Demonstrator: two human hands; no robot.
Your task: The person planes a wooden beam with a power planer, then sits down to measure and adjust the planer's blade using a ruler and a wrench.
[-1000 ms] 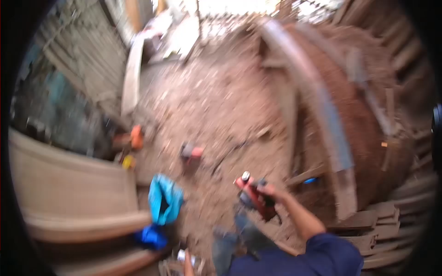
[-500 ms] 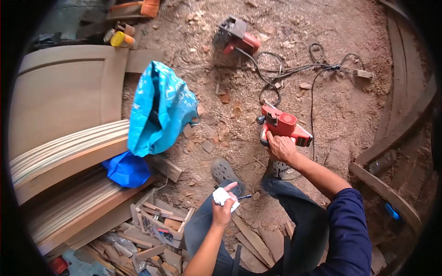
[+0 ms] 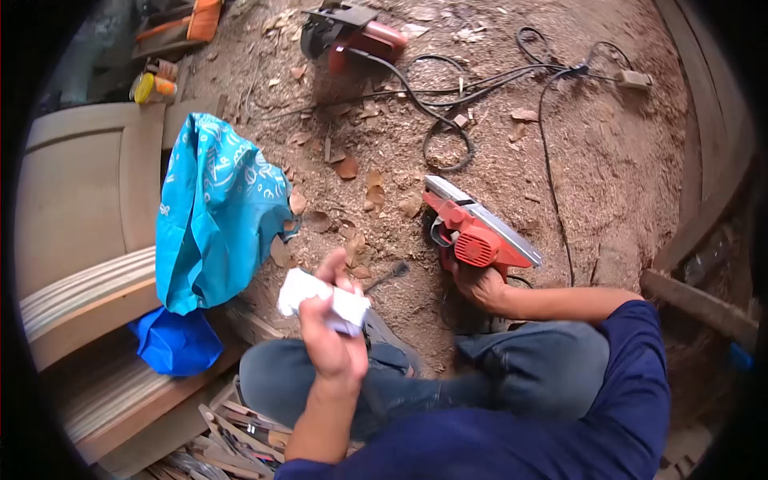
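Note:
My left hand (image 3: 332,324) is raised in front of me, shut on a crumpled white paper (image 3: 320,298) together with a thin dark pen-like tool (image 3: 390,274) that sticks out to the right. My right hand (image 3: 480,286) reaches down to the sawdust floor and grips the near end of a red power tool (image 3: 478,233), which lies tilted on the ground. I sit low, and my jeans-clad knees (image 3: 512,364) sit just under both hands.
A light blue bag (image 3: 216,200) and a darker blue one (image 3: 176,342) lie against a wooden door panel (image 3: 72,192) and curved planks (image 3: 80,300) at left. Black cables (image 3: 448,104), a second red tool (image 3: 352,34) and a socket block (image 3: 632,78) lie ahead. Wood scraps (image 3: 232,432) lie bottom left.
The view swung down from the workshop to the floor. My left hand rose closer with the paper. The red tool came down and now lies on the ground under my right hand.

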